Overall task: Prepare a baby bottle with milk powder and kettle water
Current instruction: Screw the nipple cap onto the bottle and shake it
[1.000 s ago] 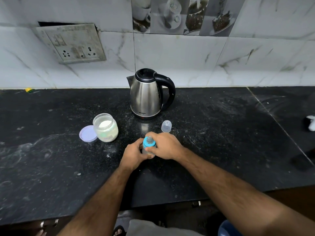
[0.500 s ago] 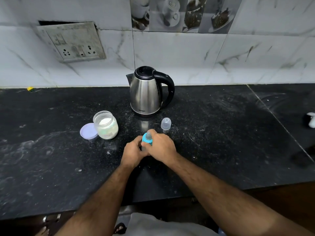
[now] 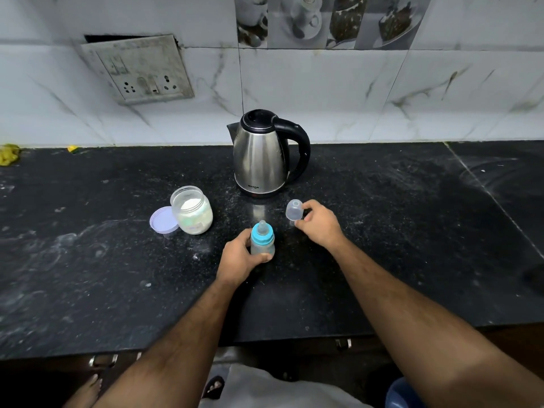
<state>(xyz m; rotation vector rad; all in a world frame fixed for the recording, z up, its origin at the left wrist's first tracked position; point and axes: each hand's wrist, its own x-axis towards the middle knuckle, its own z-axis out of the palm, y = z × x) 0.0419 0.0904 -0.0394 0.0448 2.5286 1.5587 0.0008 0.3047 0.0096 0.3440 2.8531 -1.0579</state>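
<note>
The black stone worktop (image 3: 88,260) fills most of the view, dusty with pale smears and specks of white powder. Behind it, at 12 o'clock, stands a wall of white marble-look tiles (image 3: 323,92), with a worn socket plate (image 3: 138,69) at 10 o'clock and a row of picture tiles with cups and cake along the top.

Both forearms come up from the lower edge and meet near the middle. The left hand (image 3: 238,257) is curled round the lower body of the baby bottle (image 3: 262,238), thumb in front and fingers behind. The right hand (image 3: 319,223) is at 2 o'clock from the bottle and pinches the clear bottle cap (image 3: 293,209) between thumb and fingertips; the cap seems a little above the worktop, its dome tilted toward 11 o'clock.

The steel kettle (image 3: 260,156) stands upright at 12 o'clock from the bottle, well apart from it, spout to 9 o'clock and black handle to 3 o'clock.

The open powder jar (image 3: 192,210) stands at 10 o'clock from the bottle, white powder inside, and its lilac lid (image 3: 163,219) leans against the left side of the jar.

The bottle stands upright near the centre of the worktop, long axis vertical, with the blue collar and teat on top.
</note>
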